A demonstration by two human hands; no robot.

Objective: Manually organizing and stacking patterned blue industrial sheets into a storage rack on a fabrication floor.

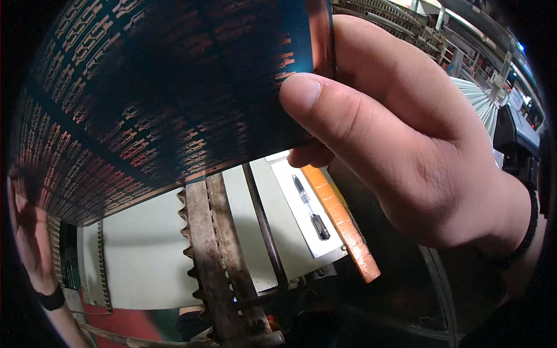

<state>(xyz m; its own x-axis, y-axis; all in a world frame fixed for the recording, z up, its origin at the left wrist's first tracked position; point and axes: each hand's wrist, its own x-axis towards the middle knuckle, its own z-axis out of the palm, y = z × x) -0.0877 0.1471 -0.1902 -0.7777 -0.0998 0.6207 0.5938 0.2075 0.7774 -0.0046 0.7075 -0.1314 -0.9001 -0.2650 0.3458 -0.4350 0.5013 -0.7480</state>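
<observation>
A large printed circuit board panel [191, 98], dark blue with rows of copper-coloured patterns, fills the upper left of the view, held up and tilted. My right hand [400, 127] pinches its copper right edge, thumb on the near face and fingers mostly behind. At the far left, my left hand [32, 238] grips the panel's left edge, its fingers partly hidden and in shadow. Both wrists wear dark bands. Below the panel lies a pale board-like surface [145, 249], crossed by worn, toothed metal rails [217, 243].
A black-and-clear pen [311, 209] lies on white paper beside an orange taped strip [342, 223]. A dark rod [264, 223] runs along the rails. Racks of metal parts [389, 23] and a fanned white ribbed object [478, 101] stand at the upper right. Red shows at the lower left.
</observation>
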